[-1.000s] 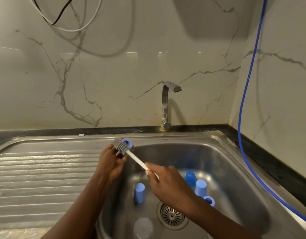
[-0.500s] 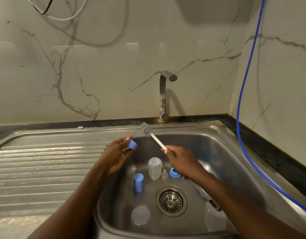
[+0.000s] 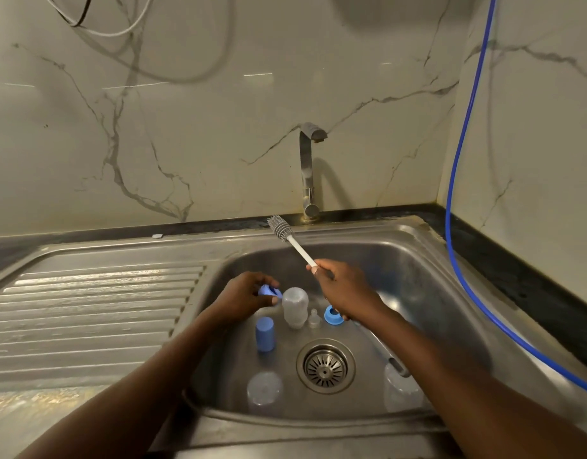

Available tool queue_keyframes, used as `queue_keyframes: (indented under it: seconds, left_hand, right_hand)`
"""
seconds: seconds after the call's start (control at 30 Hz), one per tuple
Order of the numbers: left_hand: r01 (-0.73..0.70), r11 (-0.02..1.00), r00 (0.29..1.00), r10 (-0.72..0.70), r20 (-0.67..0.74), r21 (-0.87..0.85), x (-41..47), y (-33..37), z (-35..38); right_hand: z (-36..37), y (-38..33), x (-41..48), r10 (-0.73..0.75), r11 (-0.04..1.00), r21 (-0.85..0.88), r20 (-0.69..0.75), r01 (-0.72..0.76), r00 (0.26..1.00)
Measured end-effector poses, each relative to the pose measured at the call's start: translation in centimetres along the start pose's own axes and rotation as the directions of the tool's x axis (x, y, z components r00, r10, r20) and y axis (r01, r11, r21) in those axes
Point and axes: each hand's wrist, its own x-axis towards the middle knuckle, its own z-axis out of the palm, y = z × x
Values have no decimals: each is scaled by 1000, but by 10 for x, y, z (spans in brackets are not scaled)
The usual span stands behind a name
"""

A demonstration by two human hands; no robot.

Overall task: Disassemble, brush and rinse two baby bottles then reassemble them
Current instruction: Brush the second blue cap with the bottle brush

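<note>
Gripping the brush [image 3: 292, 241] by its handle in my right hand [image 3: 346, 293], bristles raised; my left hand [image 3: 244, 298] pinches a blue ring [image 3: 269, 290] over the sink [image 3: 417, 260].

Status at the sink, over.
Left hand holds small blue part over the basin. Right hand grips brush, raised, touching nothing. Bottle, cap, ring loose below; tap off.

Both forearms reach in from the near side. The left hand [image 3: 244, 298] pinches a blue piece [image 3: 268, 289]; the right hand [image 3: 348, 293], just right of it, grips a brush handle [image 3: 300, 250].
</note>
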Motion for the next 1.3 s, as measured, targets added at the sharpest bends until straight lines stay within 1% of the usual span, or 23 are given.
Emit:
queue_keyframes:
  seconds: [0.07,0.13,0.2,0.23,0.3,0.37,0.53,0.6,0.7,0.77,0.87,0.97,1.07,1.2,1.3]
  left_hand:
    - [13,999,1000,-12,-20,36,-4,0,4]
    - [55,997,998,-54,-30,47,-9,-3,6]
    - [87,996,994,-89,58,27,-14,-5,8]
    - [76,995,989,-83,123,56,-16,-6,9]
    - [-36,972,969,-24,248,232,-17,-5,11]
    - [-178,914,933,38,359,365,-18,-4,13]
    - [-350,833,868,117,482,429,-18,-2,21]
    - [-421,776,839,138,526,470,-17,-2,23]
    - [-500,676,793,106,600,542,-13,-3,27]
    - [-513,656,766,58,640,554,-9,-4,30]
    - [-538,621,721,-10,692,570,-3,-5,35]
    - [-598,525,688,-52,724,606,1,-7,42]
    - [-626,457,677,-83,731,632,3,-10,46]
    - [-637,431,670,-102,736,639,6,-12,49]
    - [-620,448,665,-135,734,644,6,-12,50]
  right_hand:
    - [1,2,1,1,1000,11,2,-1,1000]
    - [2,3,1,-2,1000,22,7,2,1000]
    - [3,3,0,-12,1000,18,12,12,1000]
    - [4,2,0,-15,1000,19,12,15,1000]
    - [4,2,1,-17,999,34,13,17,1000]
    - [5,3,1,-19,999,40,16,18,1000]
    - [6,3,2,-26,999,41,26,25,999]
    - [7,3,1,-32,999,33,32,31,999]
    - [6,3,1,-27,999,24,37,26,999]
    - [6,3,2,-24,999,28,38,23,999]
    - [8,4,2,-26,999,35,40,24,999]
    - [9,7,2,-33,999,21,37,32,999]
    - [10,8,3,-31,999,27,41,30,999]
    - [12,8,3,-38,999,28,47,36,998]
    - [11,8,3,-34,999,33,54,33,998]
